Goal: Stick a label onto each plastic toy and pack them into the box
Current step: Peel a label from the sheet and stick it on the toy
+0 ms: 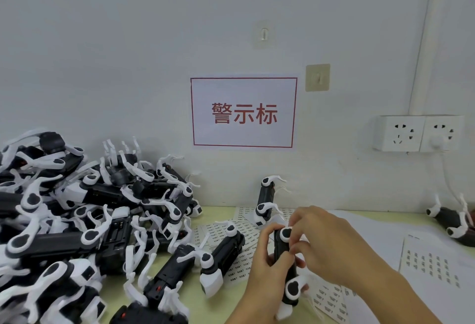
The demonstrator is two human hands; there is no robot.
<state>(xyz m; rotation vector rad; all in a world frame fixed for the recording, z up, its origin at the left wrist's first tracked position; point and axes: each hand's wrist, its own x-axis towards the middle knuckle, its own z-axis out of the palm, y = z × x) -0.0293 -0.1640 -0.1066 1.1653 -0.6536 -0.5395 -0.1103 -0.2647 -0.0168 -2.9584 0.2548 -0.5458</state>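
A black-and-white plastic toy (290, 290) stands nearly upright in front of me. My left hand (264, 267) grips its body from the left side. My right hand (326, 241) comes in from the right, its thumb and fingertips curled against the toy's upper part; any label under them is hidden. Label sheets (244, 254) with small printed stickers lie flat on the table under and behind my hands. No box shows in view.
A large heap of the same toys (77, 221) fills the left of the table. One toy (218, 254) lies loose beside my left hand, another (264, 200) leans on the wall, and two (452, 221) lie far right. More sticker sheets (434, 264) lie at right.
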